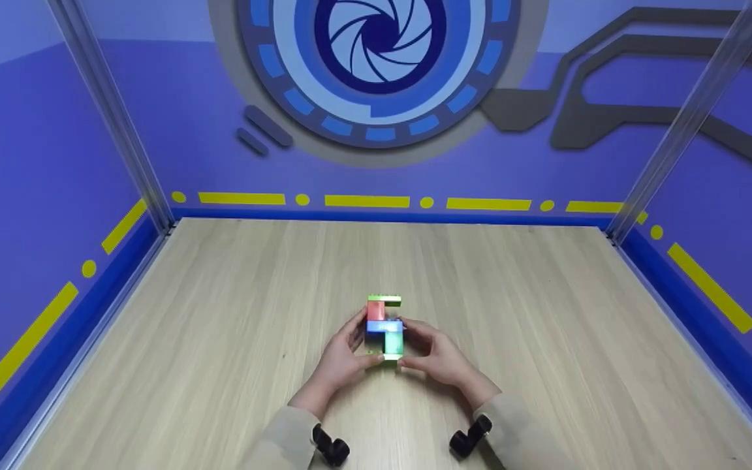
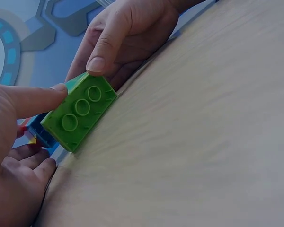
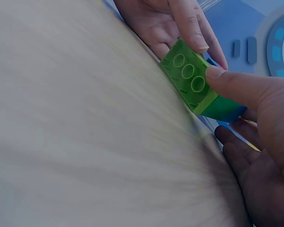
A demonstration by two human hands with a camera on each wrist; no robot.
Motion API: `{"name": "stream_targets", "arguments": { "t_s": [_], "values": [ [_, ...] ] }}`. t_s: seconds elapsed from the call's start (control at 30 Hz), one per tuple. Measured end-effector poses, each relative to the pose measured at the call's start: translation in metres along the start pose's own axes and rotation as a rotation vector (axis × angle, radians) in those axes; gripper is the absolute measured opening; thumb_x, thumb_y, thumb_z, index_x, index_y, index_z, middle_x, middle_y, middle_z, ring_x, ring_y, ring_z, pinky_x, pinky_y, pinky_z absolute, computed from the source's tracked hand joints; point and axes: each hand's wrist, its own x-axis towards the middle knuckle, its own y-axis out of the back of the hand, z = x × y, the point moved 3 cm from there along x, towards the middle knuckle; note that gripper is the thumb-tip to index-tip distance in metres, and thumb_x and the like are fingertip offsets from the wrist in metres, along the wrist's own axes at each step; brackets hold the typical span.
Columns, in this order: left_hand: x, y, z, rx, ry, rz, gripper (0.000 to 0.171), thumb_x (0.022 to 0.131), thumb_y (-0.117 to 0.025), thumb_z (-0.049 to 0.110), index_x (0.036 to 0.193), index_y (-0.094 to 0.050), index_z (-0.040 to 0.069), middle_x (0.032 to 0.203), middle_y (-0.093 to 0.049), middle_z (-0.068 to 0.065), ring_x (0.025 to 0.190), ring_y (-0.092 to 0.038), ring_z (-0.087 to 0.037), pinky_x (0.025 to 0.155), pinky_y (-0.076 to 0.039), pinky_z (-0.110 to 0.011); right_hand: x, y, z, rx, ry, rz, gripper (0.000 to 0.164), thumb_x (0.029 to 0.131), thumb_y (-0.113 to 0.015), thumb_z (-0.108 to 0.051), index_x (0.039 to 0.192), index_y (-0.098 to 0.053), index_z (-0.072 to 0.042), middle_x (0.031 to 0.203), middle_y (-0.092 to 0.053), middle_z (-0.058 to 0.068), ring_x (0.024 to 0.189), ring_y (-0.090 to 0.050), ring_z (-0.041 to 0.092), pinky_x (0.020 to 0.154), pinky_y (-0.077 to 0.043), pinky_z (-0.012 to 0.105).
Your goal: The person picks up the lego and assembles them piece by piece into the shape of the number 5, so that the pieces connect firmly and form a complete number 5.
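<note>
A small S-shaped stack of toy building bricks lies low over the table in the head view. From far to near it has a lime brick (image 1: 384, 299), a red brick (image 1: 375, 311), a blue brick (image 1: 384, 326), a green brick (image 1: 394, 343) and another lime brick (image 1: 392, 357). My left hand (image 1: 340, 359) grips it from the left, thumb at the near end. From the right, my right hand (image 1: 442, 358) holds it likewise, thumb against the near lime brick. Both wrist views show that brick's hollow underside (image 2: 82, 108) with round tubes. Some fingertips are hidden behind the bricks.
The light wooden table (image 1: 232, 294) spreads around the hands. Blue panels with yellow markings (image 1: 367, 201) enclose its back and sides, with metal posts (image 1: 115, 117) at the back corners. Black wrist mounts (image 1: 331, 447) sit at both sleeves.
</note>
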Motion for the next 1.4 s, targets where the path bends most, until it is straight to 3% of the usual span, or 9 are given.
{"name": "stream_targets", "arguments": {
  "t_s": [0.23, 0.63, 1.4],
  "values": [
    [-0.0004, 0.0008, 0.0009, 0.070, 0.019, 0.019, 0.093, 0.082, -0.082, -0.001, 0.160, -0.031, 0.001, 0.161, -0.035, -0.028, 0.147, -0.040, -0.046, 0.121, -0.038, -0.052, 0.0001, 0.0013, 0.0001, -0.008, -0.008, 0.006, 0.071, 0.087, -0.082, -0.011, 0.149, -0.051, -0.001, 0.153, -0.051, 0.021, 0.143, -0.048, 0.041, 0.122, -0.035, 0.055],
    [0.0002, 0.0000, 0.0031, 0.140, 0.066, 0.041, 0.091, 0.082, -0.084, 0.005, 0.157, -0.034, -0.002, 0.151, -0.044, -0.025, 0.141, -0.047, -0.042, 0.119, -0.043, -0.048, -0.0005, 0.0018, -0.0022, -0.078, -0.079, -0.002, 0.071, 0.091, -0.078, -0.017, 0.152, -0.046, 0.001, 0.157, -0.048, 0.022, 0.149, -0.039, 0.041, 0.125, -0.026, 0.060],
    [-0.0015, -0.0008, 0.0014, 0.171, 0.079, 0.061, 0.087, 0.084, -0.083, 0.007, 0.156, -0.035, -0.004, 0.148, -0.045, -0.026, 0.139, -0.050, -0.043, 0.118, -0.044, -0.049, -0.0006, 0.0006, -0.0026, -0.139, -0.081, -0.025, 0.071, 0.096, -0.074, -0.022, 0.154, -0.042, 0.002, 0.158, -0.045, 0.024, 0.149, -0.037, 0.044, 0.124, -0.026, 0.062]
  ]
}}
